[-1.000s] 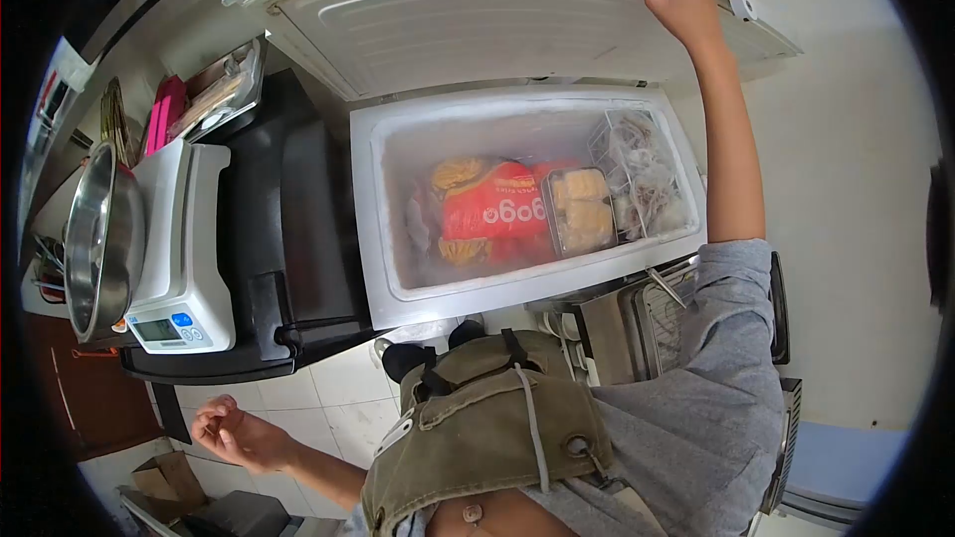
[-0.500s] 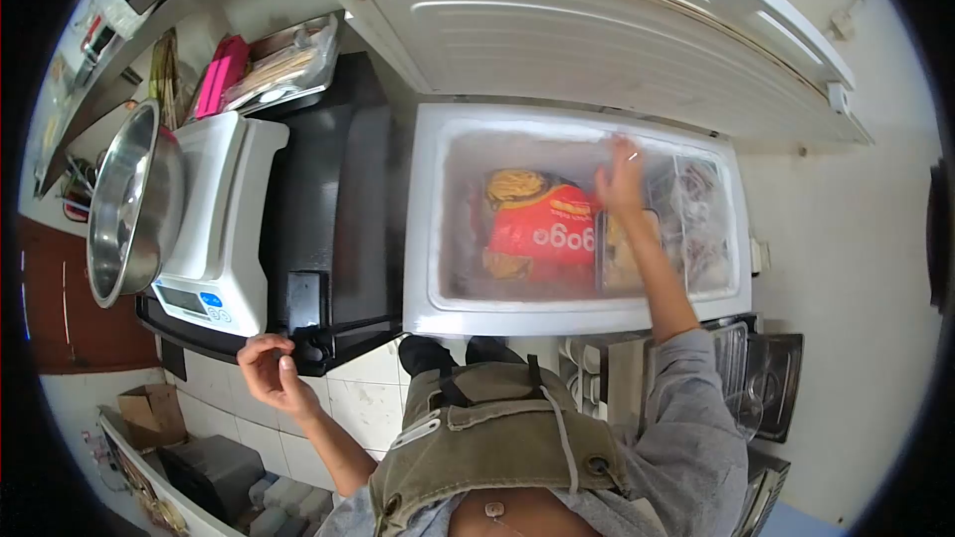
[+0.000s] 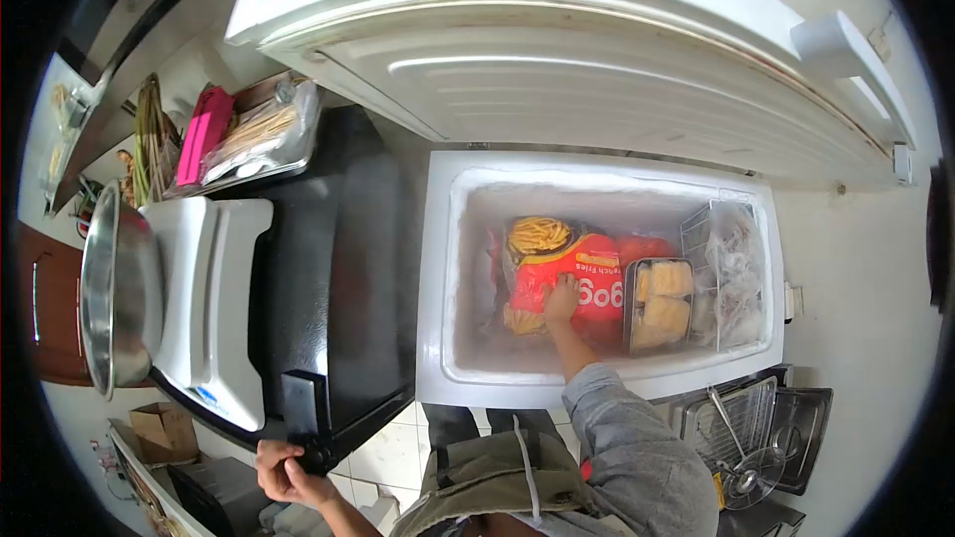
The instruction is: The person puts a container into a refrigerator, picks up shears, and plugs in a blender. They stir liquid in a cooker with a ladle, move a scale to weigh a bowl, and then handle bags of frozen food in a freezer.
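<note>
Inside the open chest freezer, my right hand (image 3: pixel 562 300) rests on a red bag of French fries (image 3: pixel 593 278), its fingers bent over the plastic. Beside the bag, on its right, stands a clear tray of yellowish blocks (image 3: pixel 661 306). My left hand (image 3: pixel 286 472) is at the front edge of the black counter, fingers curled, next to a round black knob-like part (image 3: pixel 318 455). Whether it grips that part I cannot make out.
The raised freezer lid (image 3: pixel 597 70) spans the top. A wire basket with bagged items (image 3: pixel 734 278) sits at the freezer's right. On the left are a white scale (image 3: pixel 224 308), a steel bowl (image 3: pixel 124 288) and a pink box (image 3: pixel 206 135). Racks (image 3: pixel 736 423) stand lower right.
My right hand has moved left and toward me, from above the freezer's right part onto the red bag. The view has shifted. My left hand remains near the counter's front corner.
</note>
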`<control>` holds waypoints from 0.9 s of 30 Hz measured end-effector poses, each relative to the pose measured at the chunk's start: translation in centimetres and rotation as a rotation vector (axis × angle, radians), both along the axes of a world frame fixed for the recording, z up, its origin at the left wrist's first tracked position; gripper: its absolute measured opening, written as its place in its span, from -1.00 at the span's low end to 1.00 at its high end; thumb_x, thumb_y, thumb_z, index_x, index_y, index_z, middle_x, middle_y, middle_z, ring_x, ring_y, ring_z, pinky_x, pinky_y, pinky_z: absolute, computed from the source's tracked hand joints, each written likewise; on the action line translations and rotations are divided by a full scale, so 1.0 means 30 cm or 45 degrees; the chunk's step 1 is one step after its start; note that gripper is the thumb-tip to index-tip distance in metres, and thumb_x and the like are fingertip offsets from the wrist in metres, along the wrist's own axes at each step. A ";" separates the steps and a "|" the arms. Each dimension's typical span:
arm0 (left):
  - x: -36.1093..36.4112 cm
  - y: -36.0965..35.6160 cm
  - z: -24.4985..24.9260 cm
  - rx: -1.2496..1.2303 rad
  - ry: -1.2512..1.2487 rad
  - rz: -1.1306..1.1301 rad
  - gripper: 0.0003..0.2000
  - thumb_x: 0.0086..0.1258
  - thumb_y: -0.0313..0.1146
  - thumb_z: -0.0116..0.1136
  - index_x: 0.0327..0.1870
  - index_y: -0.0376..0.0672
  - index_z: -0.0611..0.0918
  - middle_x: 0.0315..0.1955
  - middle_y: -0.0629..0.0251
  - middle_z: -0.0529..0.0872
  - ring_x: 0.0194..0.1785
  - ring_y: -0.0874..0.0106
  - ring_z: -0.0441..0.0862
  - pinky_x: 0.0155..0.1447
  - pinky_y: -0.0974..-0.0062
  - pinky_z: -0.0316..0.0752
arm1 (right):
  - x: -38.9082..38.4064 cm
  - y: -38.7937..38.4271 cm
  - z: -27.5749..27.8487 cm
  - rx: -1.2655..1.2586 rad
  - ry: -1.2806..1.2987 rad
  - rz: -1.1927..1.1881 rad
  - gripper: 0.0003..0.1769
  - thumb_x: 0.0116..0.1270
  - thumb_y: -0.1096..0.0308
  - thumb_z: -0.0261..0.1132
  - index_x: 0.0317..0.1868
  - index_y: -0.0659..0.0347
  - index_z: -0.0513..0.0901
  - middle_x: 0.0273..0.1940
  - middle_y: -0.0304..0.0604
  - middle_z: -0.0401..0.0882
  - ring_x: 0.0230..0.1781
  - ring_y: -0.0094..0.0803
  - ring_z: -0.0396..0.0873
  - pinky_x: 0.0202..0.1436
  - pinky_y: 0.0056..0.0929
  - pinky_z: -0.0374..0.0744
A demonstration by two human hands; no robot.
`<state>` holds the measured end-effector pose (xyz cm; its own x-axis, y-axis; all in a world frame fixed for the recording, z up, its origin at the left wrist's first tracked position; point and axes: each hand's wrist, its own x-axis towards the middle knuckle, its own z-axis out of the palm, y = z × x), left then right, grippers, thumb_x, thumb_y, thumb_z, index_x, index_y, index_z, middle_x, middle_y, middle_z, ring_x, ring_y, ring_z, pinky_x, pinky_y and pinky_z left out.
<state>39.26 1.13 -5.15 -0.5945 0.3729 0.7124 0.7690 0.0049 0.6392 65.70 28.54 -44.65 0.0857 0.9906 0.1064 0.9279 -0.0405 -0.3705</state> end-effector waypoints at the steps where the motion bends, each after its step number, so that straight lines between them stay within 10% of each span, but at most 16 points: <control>1: 0.003 0.004 0.000 0.009 -0.007 0.017 -0.70 0.21 -0.23 0.05 -0.60 -0.27 0.40 -0.72 0.30 0.36 -0.60 0.49 0.26 -0.44 0.55 0.15 | 0.020 0.004 -0.018 -0.011 -0.003 -0.009 -0.49 -0.01 0.20 0.33 -0.04 0.27 0.49 -0.05 -0.04 0.44 0.06 -0.12 0.35 0.17 -0.18 0.28; 6: 0.146 0.020 0.009 0.109 0.031 -0.251 -0.76 0.21 -0.27 -0.03 -0.60 -0.19 0.35 -0.68 0.34 0.31 -0.53 0.52 0.24 -0.33 0.54 0.17 | 0.068 0.032 -0.070 0.115 0.121 0.146 -0.86 0.05 0.39 0.24 -0.38 0.26 0.59 -0.28 -0.07 0.50 -0.17 -0.12 0.44 -0.06 -0.20 0.40; 8: 0.225 0.102 -0.037 0.055 -0.295 -0.893 -0.76 0.19 -0.21 0.02 -0.55 -0.19 0.43 -0.68 0.33 0.39 -0.55 0.48 0.31 -0.38 0.53 0.20 | 0.069 0.019 -0.050 0.045 0.154 0.090 -0.88 0.06 0.40 0.22 -0.39 0.26 0.59 -0.28 -0.07 0.50 -0.18 -0.12 0.44 -0.07 -0.22 0.40; 12: 0.426 0.506 -0.448 -0.556 -0.869 -1.059 -0.96 0.21 -0.57 0.03 -0.36 -0.31 0.53 -0.36 0.16 0.60 -0.30 0.34 0.55 -0.18 0.50 0.42 | 0.067 0.027 -0.039 0.133 0.421 0.014 -0.91 0.07 0.42 0.20 -0.42 0.24 0.59 -0.28 -0.07 0.50 -0.19 -0.12 0.43 -0.10 -0.22 0.40; 18: 0.575 0.972 -1.336 -1.285 -0.193 -1.145 -0.60 0.43 -0.17 -0.30 0.23 -0.06 0.32 0.26 0.12 0.19 0.31 0.10 0.13 0.36 0.30 0.01 | 0.076 0.040 -0.078 0.146 0.347 0.294 -0.88 0.03 0.45 0.18 -0.38 0.22 0.58 -0.26 -0.12 0.51 -0.17 -0.09 0.42 -0.17 -0.13 0.41; 27: 0.517 1.019 -1.443 -1.578 -0.052 -1.437 -0.55 0.44 -0.14 -0.35 0.35 0.12 0.11 0.32 0.05 0.04 0.37 0.07 -0.01 0.41 0.25 -0.11 | 0.089 0.041 -0.016 -0.545 0.403 0.479 -0.86 0.13 0.37 0.08 -0.31 0.19 0.51 -0.28 -0.05 0.55 -0.21 -0.02 0.51 -0.23 -0.04 0.46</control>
